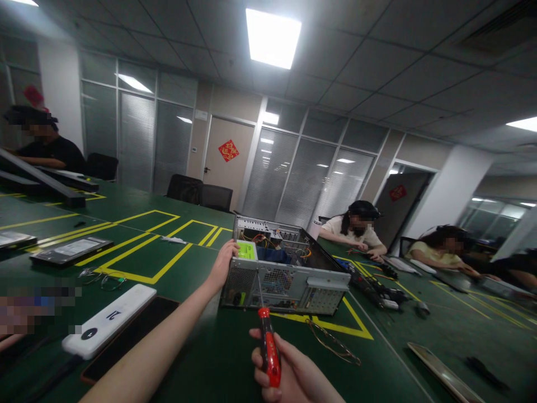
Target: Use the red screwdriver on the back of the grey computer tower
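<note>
PC case sitting opened up on the table, left hand at its corner (can't tell if it's gripping), right hand wrapped round a red-and-black screwdriver pointing at it.

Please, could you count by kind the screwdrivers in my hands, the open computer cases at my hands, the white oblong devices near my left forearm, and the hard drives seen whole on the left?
Screwdriver: 1
Open computer case: 1
White oblong device: 1
Hard drive, seen whole: 1
Total: 4
</note>
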Demonstrator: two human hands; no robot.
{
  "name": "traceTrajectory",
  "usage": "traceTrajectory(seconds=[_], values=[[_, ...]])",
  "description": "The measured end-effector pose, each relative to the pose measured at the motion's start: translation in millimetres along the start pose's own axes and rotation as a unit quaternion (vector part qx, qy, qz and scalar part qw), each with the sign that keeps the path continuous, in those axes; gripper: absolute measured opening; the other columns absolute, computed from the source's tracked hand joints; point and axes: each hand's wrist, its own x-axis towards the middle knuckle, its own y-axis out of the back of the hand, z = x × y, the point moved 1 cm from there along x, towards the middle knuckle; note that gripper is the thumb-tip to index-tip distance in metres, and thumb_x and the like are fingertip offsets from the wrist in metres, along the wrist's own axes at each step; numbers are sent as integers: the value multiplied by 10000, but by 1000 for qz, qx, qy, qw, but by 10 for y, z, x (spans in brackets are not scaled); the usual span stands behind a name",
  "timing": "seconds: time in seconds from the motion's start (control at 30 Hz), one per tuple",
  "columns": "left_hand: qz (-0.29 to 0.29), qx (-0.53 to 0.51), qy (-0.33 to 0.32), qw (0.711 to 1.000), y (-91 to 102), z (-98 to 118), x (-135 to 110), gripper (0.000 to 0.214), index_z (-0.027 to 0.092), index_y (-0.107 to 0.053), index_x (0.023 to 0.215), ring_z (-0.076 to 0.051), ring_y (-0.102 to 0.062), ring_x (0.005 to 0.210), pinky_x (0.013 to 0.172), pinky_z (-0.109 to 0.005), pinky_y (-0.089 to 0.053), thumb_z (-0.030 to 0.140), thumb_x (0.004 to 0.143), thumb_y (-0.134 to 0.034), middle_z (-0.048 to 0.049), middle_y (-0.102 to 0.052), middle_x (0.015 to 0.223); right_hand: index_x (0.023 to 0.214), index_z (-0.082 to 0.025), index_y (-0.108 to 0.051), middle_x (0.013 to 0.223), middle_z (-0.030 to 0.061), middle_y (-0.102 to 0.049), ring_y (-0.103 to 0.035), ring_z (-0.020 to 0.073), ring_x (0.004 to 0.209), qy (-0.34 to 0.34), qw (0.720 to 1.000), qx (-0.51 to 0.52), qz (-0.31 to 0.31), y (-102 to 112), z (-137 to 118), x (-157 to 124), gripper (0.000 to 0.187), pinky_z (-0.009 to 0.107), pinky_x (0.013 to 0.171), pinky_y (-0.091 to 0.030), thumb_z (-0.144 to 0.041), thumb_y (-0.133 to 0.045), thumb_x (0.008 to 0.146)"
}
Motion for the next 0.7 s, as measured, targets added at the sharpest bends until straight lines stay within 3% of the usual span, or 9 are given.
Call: traceTrajectory(seconds=[0.17,0.27,0.33,0.53,0.7], values=[[2,-6,-3,1000,-7,-7,11,374,213,-511,738,-217,-415,1302,1153,-399,-278,431,935,-279,-86,-599,1101,1192,-205,-540,1076,76,-650,-644,155,840,2,998,-26,-62,-18,-56,-71,630,248,668,-428,-47,-711,606],[3,-11,-3,1000,-5,-13,13,373,214,-507,733,-220,-417,1296,1153,-396,-274,435,931,-281,-89,-596,1096,1252,-196,-492,1143,111,-640,-657,179,941,15,997,-49,-61,35,-51,-82,686,272,779,-456,-118,-790,639],[-1,-11,-3,1000,-5,-16,12,377,215,-506,730,-218,-420,1290,1151,-393,-274,435,933,-277,-87,-598,1095,1259,-184,-487,1036,89,-667,-670,157,852,34,996,-61,-57,72,-36,-69,710,237,711,-467,-216,-831,638],[2,-2,1,1000,-10,-32,8,386,210,-515,745,-207,-422,1293,1149,-390,-279,432,938,-265,-83,-597,1118,997,-168,-573,785,-20,-574,-439,13,481,96,993,-57,-32,145,34,1,463,147,390,-269,-404,-802,671],[4,1,-7,1000,-2,-33,7,382,209,-521,737,-211,-431,1295,1146,-381,-295,417,939,-273,-87,-605,1105,950,-221,-515,805,-46,-564,-282,-33,349,58,995,-82,-23,93,68,24,422,163,333,-81,-498,-735,720]])
